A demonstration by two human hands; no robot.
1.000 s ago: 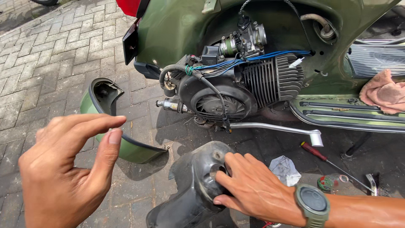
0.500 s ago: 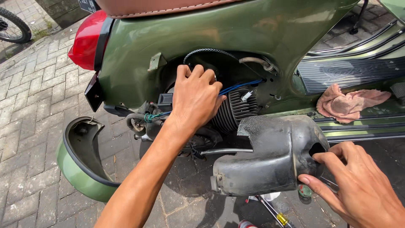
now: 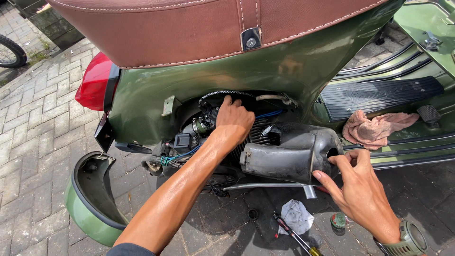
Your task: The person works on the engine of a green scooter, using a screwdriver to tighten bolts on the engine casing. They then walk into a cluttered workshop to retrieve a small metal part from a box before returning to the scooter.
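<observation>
Grey paving bricks (image 3: 33, 142) are running under a green scooter (image 3: 284, 71) with a brown seat (image 3: 189, 28) and a red tail light (image 3: 92, 83) out at nine o'clock. A person is crouching beside the open engine bay. Their left hand (image 3: 234, 121) is reaching into the bay at twelve o'clock, fingers curled down over the engine parts and blue wires (image 3: 182, 154); whether it is gripping anything there, I cannot tell. Their right hand (image 3: 355, 187), a watch (image 3: 407, 239) on its wrist, is pinching the edge of a black engine cowl (image 3: 289, 154) at its right end, thumb and fingers closed on the rim. That cowl is lying with its long axis running nine to three, narrow mouth pointing toward nine, pressed just against the engine's fins. A detached green side panel (image 3: 87, 208) is lying at seven o'clock. A pink rag (image 3: 374, 128) is resting on the footboard at two o'clock, and a screwdriver (image 3: 296, 237) and crumpled paper (image 3: 296, 215) are sitting at five o'clock.
</observation>
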